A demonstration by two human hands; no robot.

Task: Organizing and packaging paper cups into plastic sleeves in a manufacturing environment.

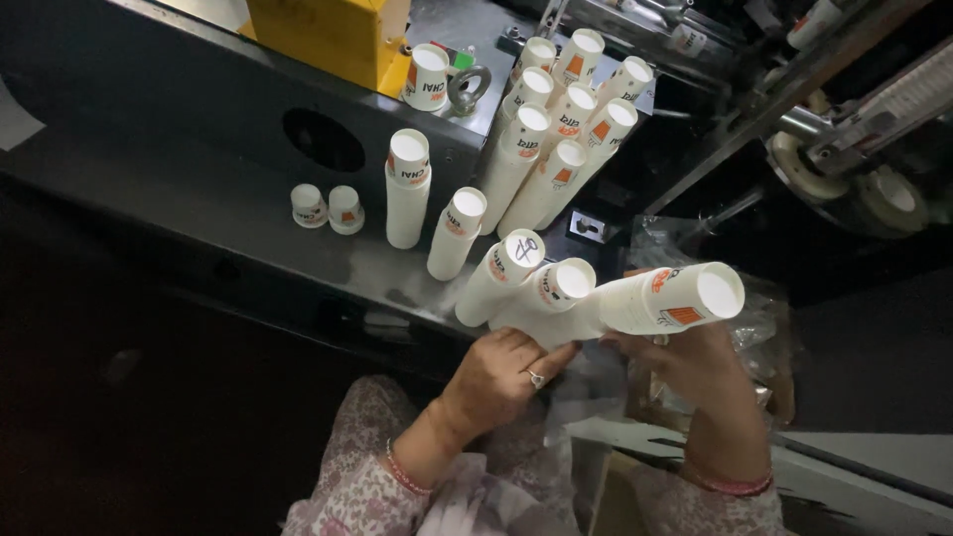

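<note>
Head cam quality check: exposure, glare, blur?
Head view: dim and uneven; the dark machine surface and lower left lose detail, while white cup bottoms blow out, worst on the stack in the right hand. Left hand reasonably sharp; upper-right machinery soft.

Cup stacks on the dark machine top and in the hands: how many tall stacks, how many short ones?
Tall stacks standing apart on the machine top: 4
Tall stacks clustered at the back: 8
Tall stack held in the right hand: 1
Short cups or stubs: 3
Total: 16

The left hand touches the held stack's lower end.
</note>
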